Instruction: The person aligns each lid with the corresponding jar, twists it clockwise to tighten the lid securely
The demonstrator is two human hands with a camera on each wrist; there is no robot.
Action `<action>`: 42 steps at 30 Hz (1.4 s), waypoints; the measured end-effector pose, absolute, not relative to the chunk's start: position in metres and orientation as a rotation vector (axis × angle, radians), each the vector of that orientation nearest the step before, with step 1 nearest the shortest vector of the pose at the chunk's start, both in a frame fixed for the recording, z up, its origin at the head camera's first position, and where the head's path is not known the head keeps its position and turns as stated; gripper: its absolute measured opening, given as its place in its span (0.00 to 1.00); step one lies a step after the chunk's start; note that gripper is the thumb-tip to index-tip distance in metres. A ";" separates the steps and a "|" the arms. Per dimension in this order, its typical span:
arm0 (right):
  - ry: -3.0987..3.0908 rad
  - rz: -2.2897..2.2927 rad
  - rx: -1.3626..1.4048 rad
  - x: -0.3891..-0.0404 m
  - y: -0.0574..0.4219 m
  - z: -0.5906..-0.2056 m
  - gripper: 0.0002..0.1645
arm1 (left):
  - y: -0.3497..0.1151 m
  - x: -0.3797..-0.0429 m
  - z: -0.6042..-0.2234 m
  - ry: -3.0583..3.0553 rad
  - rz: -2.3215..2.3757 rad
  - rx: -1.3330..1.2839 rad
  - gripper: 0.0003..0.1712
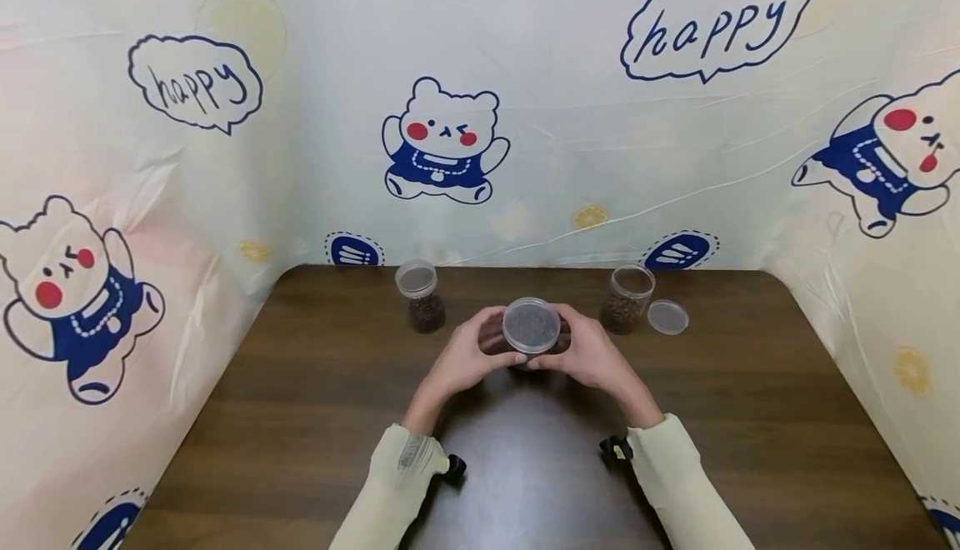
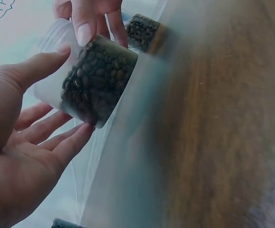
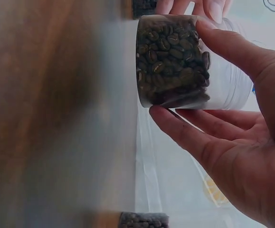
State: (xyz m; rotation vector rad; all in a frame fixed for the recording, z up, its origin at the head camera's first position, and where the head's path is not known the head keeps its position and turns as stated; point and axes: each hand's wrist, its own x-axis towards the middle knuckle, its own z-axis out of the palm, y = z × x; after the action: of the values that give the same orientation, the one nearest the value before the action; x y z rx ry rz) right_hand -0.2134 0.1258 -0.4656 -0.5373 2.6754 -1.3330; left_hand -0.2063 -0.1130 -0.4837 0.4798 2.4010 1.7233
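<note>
Both hands hold a clear round jar of dark coffee beans (image 2: 99, 78) between them, near the middle back of the table. Its translucent lid (image 1: 532, 324) is on and faces up in the head view. My left hand (image 1: 467, 354) grips the jar's left side, thumb at the front and fingers around the far side. My right hand (image 1: 592, 350) holds the right side the same way, and the two thumbs nearly meet. In the right wrist view the beans (image 3: 173, 61) fill the lower part of the jar. Its base appears raised off the tabletop.
A lidded jar of dark beans (image 1: 423, 304) stands back left on the brown table (image 1: 315, 425). At back right stands an uncovered jar of lighter brown beans (image 1: 622, 310), with a loose round lid (image 1: 667, 317) lying beside it. A printed cloth (image 1: 555, 158) hangs around the table.
</note>
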 end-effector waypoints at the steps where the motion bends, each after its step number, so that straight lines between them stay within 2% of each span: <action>1: 2.676 -1.339 -0.535 -0.216 0.126 -0.465 0.54 | -0.112 -0.209 -0.484 2.403 1.730 0.485 0.43; 22: 2.676 -1.335 -0.465 -0.269 0.128 -0.476 0.52 | -0.101 -0.265 -0.498 2.325 1.836 0.459 0.41; 42: 2.659 -1.301 -0.409 -0.276 0.131 -0.481 0.52 | -0.099 -0.269 -0.504 2.302 1.857 0.368 0.40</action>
State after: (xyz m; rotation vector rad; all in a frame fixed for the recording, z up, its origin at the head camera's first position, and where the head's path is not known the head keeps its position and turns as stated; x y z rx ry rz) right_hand -0.2756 0.1311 -0.4814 -0.4095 2.6590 -1.3008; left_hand -0.2692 -0.0987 -0.5045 0.3684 2.3021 1.8571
